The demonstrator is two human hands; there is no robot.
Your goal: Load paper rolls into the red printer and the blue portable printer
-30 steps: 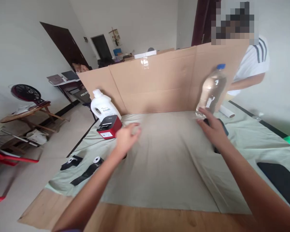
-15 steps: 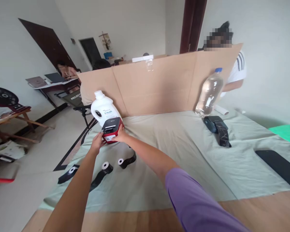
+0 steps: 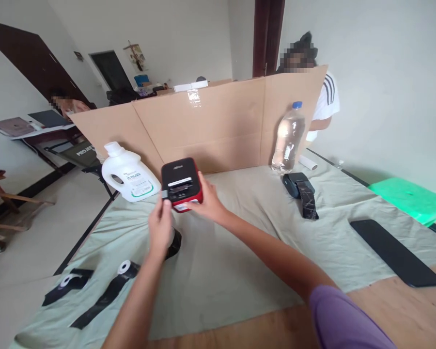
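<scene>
Cloth-covered bench [image 3: 261, 327] below, the red-and-black device [image 3: 181, 177] sits mid-frame in the grip of left hand [image 3: 160, 225] and right hand [image 3: 209, 199], seemingly lifted, not yet set down, black rolls [image 3: 132, 269] loose lower left.

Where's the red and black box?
In the head view, the box is left of centre, held between the left hand and right hand, right of the white jug.

- My left arm [image 3: 140, 291] reaches forward from the lower left.
- My right arm [image 3: 265, 245] slants leftward from the lower right.
- My left grip [image 3: 160, 225] clasps, thumb up.
- My right grip [image 3: 208, 201] clasps opposite, thumb pointing left.
</scene>
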